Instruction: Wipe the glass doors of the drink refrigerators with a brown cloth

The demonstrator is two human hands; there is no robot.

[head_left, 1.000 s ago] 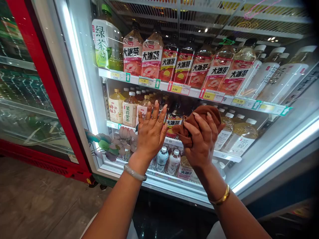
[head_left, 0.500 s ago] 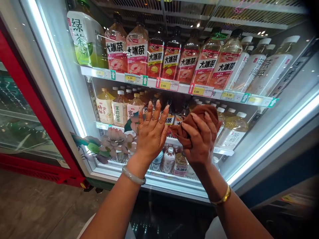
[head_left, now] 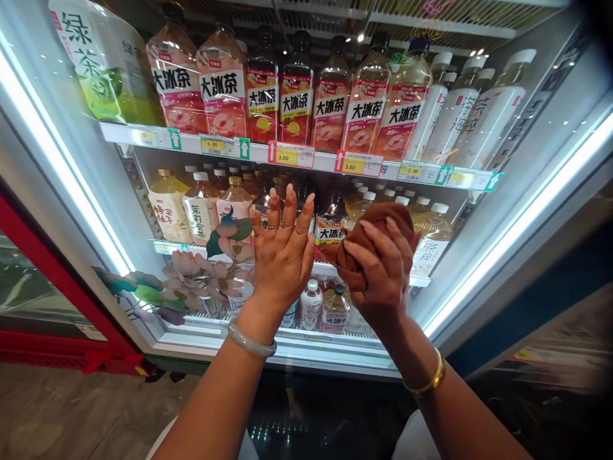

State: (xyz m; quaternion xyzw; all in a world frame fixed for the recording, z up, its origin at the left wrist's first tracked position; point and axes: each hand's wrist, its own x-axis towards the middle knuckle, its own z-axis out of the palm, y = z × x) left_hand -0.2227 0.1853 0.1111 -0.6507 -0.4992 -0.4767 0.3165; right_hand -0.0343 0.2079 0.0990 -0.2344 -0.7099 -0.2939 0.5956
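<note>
My left hand [head_left: 282, 252] lies flat against the glass door [head_left: 483, 211] of a drinks fridge, fingers stretched upward and apart, a pale bangle on the wrist. My right hand [head_left: 383, 271] is beside it to the right, closed round a bunched brown cloth [head_left: 378, 223] pressed to the same glass; a gold bangle sits on that wrist. Behind the glass stand rows of bottled tea [head_left: 330, 105] on white shelves with price tags [head_left: 290, 155].
A flower sticker [head_left: 191, 271] decorates the glass at the lower left of my hands. Bright light strips run up both door edges. A red-framed fridge [head_left: 43, 287] stands to the left. Grey floor tiles lie below left, dark counter at right.
The view has shifted so the fridge sits further left and lower in frame. Both hands stay on the glass, the cloth hand moved slightly left and down.
</note>
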